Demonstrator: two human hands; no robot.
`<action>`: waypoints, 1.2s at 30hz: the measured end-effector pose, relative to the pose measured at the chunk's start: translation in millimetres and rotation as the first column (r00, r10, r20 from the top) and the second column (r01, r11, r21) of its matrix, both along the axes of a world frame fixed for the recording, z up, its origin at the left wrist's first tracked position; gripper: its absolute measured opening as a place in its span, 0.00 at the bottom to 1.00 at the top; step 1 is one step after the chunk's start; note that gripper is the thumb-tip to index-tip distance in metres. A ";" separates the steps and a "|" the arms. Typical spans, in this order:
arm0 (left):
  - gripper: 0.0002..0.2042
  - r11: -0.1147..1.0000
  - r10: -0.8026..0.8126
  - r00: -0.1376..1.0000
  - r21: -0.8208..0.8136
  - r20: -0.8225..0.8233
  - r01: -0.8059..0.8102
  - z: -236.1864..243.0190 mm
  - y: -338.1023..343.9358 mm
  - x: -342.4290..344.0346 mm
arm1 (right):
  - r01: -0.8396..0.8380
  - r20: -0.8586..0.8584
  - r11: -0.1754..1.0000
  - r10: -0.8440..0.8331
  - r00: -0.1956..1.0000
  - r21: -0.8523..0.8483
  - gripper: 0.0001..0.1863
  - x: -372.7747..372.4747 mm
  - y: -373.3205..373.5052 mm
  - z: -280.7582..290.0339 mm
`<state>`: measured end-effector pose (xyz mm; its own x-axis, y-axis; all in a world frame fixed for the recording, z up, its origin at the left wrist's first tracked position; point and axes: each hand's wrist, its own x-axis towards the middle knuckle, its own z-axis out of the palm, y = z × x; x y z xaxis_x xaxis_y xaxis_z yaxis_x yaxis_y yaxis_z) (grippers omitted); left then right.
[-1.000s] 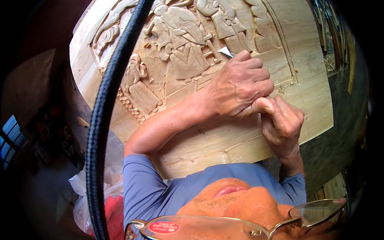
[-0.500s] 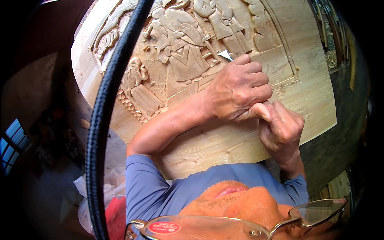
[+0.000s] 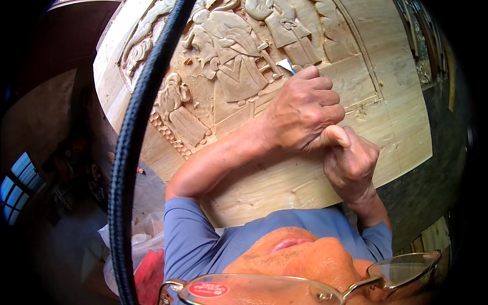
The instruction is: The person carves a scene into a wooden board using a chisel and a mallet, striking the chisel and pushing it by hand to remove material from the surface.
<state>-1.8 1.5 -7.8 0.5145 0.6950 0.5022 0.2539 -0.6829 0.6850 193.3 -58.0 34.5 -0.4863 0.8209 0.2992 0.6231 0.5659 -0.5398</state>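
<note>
My left hand (image 3: pixel 305 109) is closed in a fist around the shaft of a wood carving chisel (image 3: pixel 286 65). The chisel's broad bright blade sticks out past my knuckles and rests at the carved ground beside a robed figure. My right hand (image 3: pixel 352 165) is closed just behind, against my left thumb, on the handle end, which the fingers hide. Beneath both hands lies a pale wooden relief panel (image 3: pixel 386 122). It bears a large robed figure (image 3: pixel 236 58) in the middle, another carved figure (image 3: pixel 290 30) to its right, and a smaller one (image 3: pixel 180 109) lower left.
A black braided cord (image 3: pixel 129 137) crosses the view on the left. Several long-handled tools (image 3: pixel 432 40) lie beyond the panel's right edge. Small wood chips (image 3: pixel 187 61) sit in the carving. A clear plastic bag (image 3: pixel 145 231) and something red (image 3: pixel 150 274) are at the lower left.
My right hand has shifted slightly left, closer under my left hand. The chisel blade has tilted a little, staying near the same spot, and the view has moved slightly.
</note>
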 end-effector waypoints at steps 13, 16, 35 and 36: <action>0.36 1.000 0.001 1.000 0.024 0.020 -0.002 -1.0 2.3 -2.9 | -0.010 0.027 1.000 0.010 1.000 0.000 0.10 -5.0 4.6 5.1; 0.35 1.000 -0.016 0.999 0.021 0.043 0.015 0.9 0.6 -0.6 | -0.008 0.088 1.000 0.009 0.996 -0.011 0.12 -1.0 -1.0 14.4; 0.38 1.000 0.024 0.999 0.019 -0.037 -0.023 -4.6 -1.4 5.9 | 0.023 -0.035 1.000 -0.022 0.999 0.003 0.11 -9.5 -9.2 -8.5; 0.38 1.000 0.021 0.999 0.015 -0.036 -0.020 -4.1 -2.1 6.2 | 0.027 -0.041 1.000 -0.026 0.999 0.003 0.11 -10.9 -10.6 -8.5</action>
